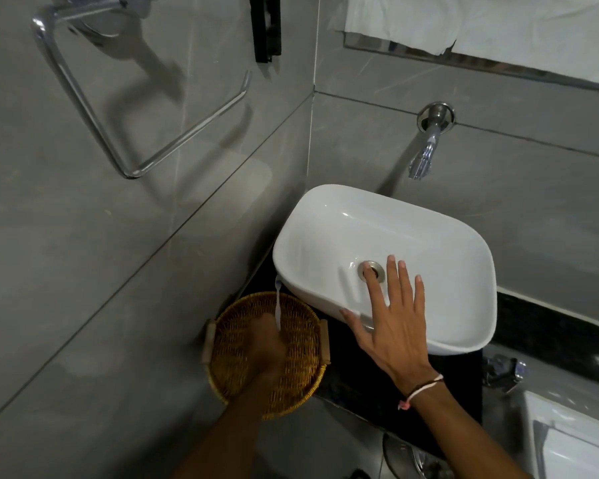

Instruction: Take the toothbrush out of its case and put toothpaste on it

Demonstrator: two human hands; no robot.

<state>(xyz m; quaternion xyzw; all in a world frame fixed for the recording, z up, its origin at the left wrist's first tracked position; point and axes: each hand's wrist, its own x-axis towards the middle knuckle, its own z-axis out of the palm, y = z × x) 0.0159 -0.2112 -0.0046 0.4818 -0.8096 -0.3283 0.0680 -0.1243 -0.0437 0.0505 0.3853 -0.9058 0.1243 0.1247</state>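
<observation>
Left hand point(265, 344) is reaching down into the wicker basket point(229, 375) and closing around something pale and thin. The hand is blurred, so how tightly the fingers are wrapping is hard to read, but they are curled together around the lower end of the object.

The object is sticking up out of the fist, a slim whitish stick point(277, 302) with its long axis running nearly upright, tip pointing toward the near-left corner of the sink point(464, 257). Judging by shape, this is the toothbrush or its case; cannot tell which, nor whether a cover is on it.

Right hand point(391, 316) is hovering flat and spread over the sink's front rim, fingers apart, holding nothing, fingertips reaching toward the drain point(371, 270).

No toothpaste tube is showing anywhere in view.

Relation that matters: the stick's free upper end is lying up and left of the right hand, fairly near, so the empty right hand is the one placed to take that end and pull along the long axis.
</observation>
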